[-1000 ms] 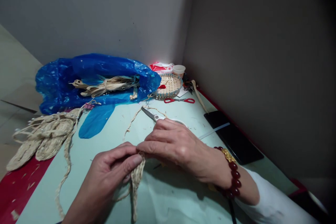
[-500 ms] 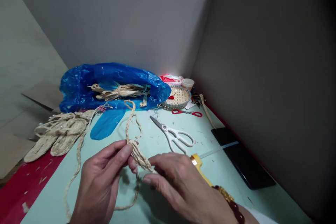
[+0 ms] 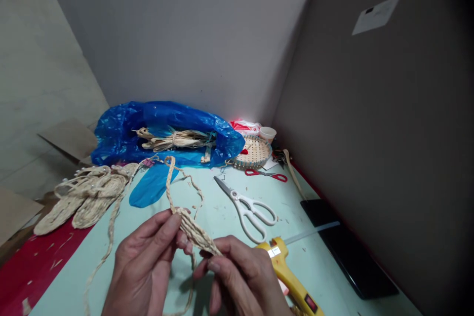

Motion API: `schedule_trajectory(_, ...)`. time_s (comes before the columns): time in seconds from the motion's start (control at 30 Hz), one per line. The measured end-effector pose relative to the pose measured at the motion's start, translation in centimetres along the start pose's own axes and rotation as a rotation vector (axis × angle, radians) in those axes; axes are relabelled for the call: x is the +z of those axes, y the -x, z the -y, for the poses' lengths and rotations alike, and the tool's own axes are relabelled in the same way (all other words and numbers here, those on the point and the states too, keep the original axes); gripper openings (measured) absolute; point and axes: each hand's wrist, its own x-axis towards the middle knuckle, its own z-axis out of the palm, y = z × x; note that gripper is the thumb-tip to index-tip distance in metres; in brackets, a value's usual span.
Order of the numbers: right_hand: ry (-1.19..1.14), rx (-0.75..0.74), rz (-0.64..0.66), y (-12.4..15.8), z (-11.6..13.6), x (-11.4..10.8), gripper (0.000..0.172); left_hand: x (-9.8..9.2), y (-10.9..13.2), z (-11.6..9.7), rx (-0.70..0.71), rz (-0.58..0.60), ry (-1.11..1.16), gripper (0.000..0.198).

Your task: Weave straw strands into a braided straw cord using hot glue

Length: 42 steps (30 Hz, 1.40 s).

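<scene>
A flat piece of braided straw cord (image 3: 198,234), laid side by side in rows, is stretched between my two hands above the table. My left hand (image 3: 148,256) pinches its upper end, where a loop of the cord stands up and trails off behind. At the lower end, my right hand (image 3: 244,274) grips it between thumb and fingers. More of the cord hangs below and runs along the table on the left. Just right of my right hand lies a yellow glue gun (image 3: 292,276), partly covered by the hand.
White-handled scissors (image 3: 252,212) lie beyond my right hand, with red-handled scissors (image 3: 266,175) farther back. A blue plastic bag (image 3: 118,133) holds straw bundles. Woven sandals (image 3: 92,192) sit at left. A shallow basket (image 3: 254,153), a cup (image 3: 267,133) and a black phone (image 3: 348,252) are at right.
My right hand has closed on the lower end of the braided cord, its wrist now lower in view. The glue gun shows more. The whole view has tipped slightly upward.
</scene>
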Motion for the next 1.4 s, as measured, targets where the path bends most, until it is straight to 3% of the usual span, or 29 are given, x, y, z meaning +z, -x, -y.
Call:
schedule_trajectory(0.17, -0.211, 0.187, 0.018, 0.0, -0.2, 0.5, 0.052, 0.2, 0.0, -0.3, -0.007, 0.041, -0.006, 0.026)
schedule_trajectory(0.27, -0.133, 0.184, 0.098, 0.1, 0.3, -0.3, 0.051, 0.0, 0.0, -0.6, -0.013, 0.114, -0.049, 0.022)
schedule_trajectory(0.33, 0.076, 0.069, 0.115, 0.2, 1.0, -1.2, 0.042, -0.2, -0.1, -0.7, -0.012, 0.173, -0.089, 0.020)
schedule_trajectory(0.43, 0.319, -0.106, -0.005, 0.1, 1.8, -2.2, 0.030, -0.5, 0.0, -0.5, 0.005, 0.258, -0.163, 0.023)
schedule_trajectory(0.63, 0.494, -0.535, -0.216, -0.7, 1.3, -2.3, 0.008, -1.0, -0.1, 0.3, 0.089, 0.432, -0.328, 0.010)
schedule_trajectory(0.8, 0.557, -0.697, -0.286, -1.0, 1.1, -1.9, 0.008, -0.4, 0.2, 0.3, 0.126, 0.440, -0.273, 0.016)
schedule_trajectory(0.9, 0.505, -0.641, -0.300, -0.8, 0.8, -1.7, 0.009, 0.2, 1.0, 0.0, 0.034, 0.336, -0.193, 0.024)
schedule_trajectory(1.0, 0.361, -0.386, -0.230, -0.5, 0.8, -1.8, 0.009, 0.2, 1.4, -0.1, -0.014, 0.251, -0.204, 0.032)
schedule_trajectory(1.1, -0.081, 0.021, -0.020, -0.4, 1.3, -2.3, 0.017, -0.3, 0.9, -0.1, 0.089, 0.181, -0.342, 0.038)
schedule_trajectory(1.17, -0.421, 0.181, 0.136, -0.6, 1.4, -2.7, 0.029, -0.8, 0.2, -0.1, 0.188, 0.120, -0.451, 0.036)
schedule_trajectory(1.27, -0.644, 0.227, 0.271, -1.0, 1.1, -2.8, 0.035, -1.2, -0.6, -0.1, 0.229, 0.076, -0.482, 0.027)
schedule_trajectory(1.4, -0.800, 0.235, 0.290, -1.4, 0.7, -2.6, 0.037, -1.2, -0.6, 0.1, 0.157, 0.117, -0.465, 0.024)
